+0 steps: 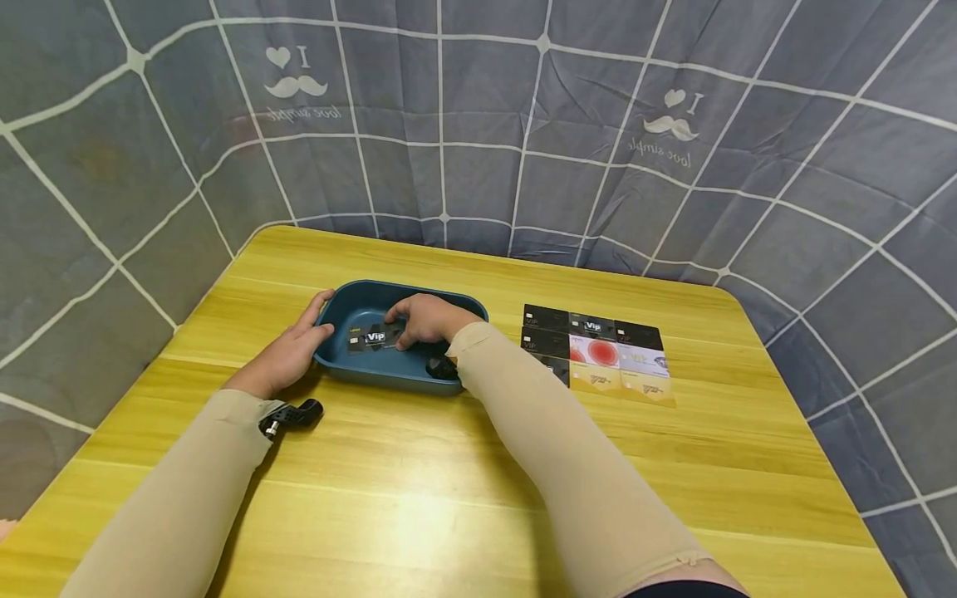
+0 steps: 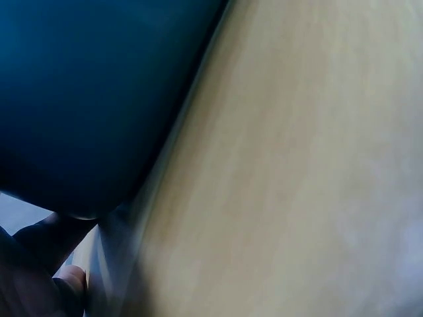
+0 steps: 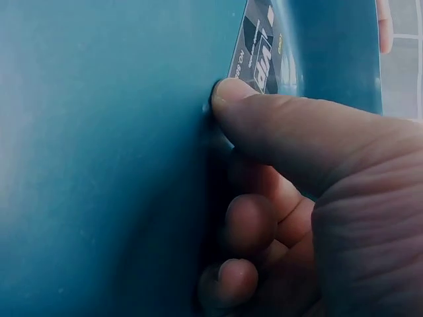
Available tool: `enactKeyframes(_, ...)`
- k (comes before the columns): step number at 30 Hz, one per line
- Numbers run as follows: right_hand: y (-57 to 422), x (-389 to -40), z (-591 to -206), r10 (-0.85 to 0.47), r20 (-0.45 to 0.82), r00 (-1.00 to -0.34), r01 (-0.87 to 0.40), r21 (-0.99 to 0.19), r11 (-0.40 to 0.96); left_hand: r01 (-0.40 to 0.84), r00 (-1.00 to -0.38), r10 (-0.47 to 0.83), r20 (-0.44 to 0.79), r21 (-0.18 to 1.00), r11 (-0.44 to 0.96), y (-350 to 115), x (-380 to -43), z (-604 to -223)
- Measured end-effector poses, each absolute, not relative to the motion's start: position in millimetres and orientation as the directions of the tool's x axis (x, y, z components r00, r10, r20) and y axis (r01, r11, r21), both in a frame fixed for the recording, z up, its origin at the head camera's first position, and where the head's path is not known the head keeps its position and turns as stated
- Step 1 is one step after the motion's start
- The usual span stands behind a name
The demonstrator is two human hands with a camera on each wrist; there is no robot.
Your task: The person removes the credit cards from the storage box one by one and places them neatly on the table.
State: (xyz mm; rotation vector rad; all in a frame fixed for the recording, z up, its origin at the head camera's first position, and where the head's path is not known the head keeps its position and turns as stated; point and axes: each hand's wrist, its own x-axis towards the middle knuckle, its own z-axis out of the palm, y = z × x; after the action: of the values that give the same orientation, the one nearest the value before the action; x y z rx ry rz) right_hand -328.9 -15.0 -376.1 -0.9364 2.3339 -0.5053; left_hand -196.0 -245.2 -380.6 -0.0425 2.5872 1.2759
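Observation:
A dark blue plastic basin (image 1: 404, 382) stands on the table, left of the middle. Inside lies a black and grey VIP card (image 1: 366, 339), also visible in the right wrist view beyond the thumb. My right hand (image 1: 429, 320) reaches into the basin and pinches the card's right end; its thumb (image 3: 264, 115) presses on that end, the other fingers curled below. My left hand (image 1: 287, 353) rests against the basin's left end, thumb and fingers spread along the rim. In the left wrist view, only part of the left hand shows below the basin wall (image 2: 99, 99).
Right of the basin, several cards lie edge to edge in a grid: black ones (image 1: 546, 318), a red and white one (image 1: 596, 351), gold ones (image 1: 646, 387). Black wrist cameras sit on both wrists. A grey checked curtain (image 1: 478, 108) hangs behind the wooden table (image 1: 359, 498).

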Motion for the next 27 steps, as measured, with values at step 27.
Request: enactKeyframes(27,-27.2,-347.3,-383.1,-0.742,-0.295,-0.602,-0.553,-0.517,0.653,-0.083,-0.967,0.138,-0.214,0.778,0.623,-263.7,-227.3,-393.0)
